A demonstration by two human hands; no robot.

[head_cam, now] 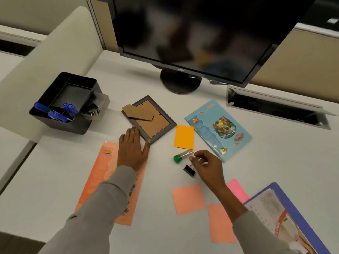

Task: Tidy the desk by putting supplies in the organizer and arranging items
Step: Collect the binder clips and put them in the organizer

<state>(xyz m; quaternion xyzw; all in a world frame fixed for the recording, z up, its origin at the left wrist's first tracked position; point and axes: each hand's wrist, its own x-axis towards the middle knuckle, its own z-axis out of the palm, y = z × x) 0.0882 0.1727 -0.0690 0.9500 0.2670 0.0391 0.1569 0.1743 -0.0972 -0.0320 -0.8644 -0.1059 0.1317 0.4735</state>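
- Left hand (pixel 132 149) lies flat, palm down, fingers spread, reaching out from a grey sleeve over the top end of the long orange sheet (pixel 97 180).
- Its fingertips touch the near corner of the picture frame (pixel 149 119), which lies face down on the tabletop (pixel 55 171) with its cardboard stand showing.
- Right hand (pixel 207 165) is curled, thumb and forefinger pinched together on the wire handle of the black binder clip (pixel 189 170); the clip body sits on the tabletop just left of the knuckles.
- A clear tube with a green cap (pixel 182 156) lies just beside that hand, at the lower edge of the orange sticky note (pixel 184 137).
- The black organizer (pixel 66 103) stands far left, well apart from both hands, blue pens (pixel 60 112) in its front compartments and more binder clips in its side tray.
- A blue booklet (pixel 218 129) lies to the right; salmon and pink notes lie nearer the person.
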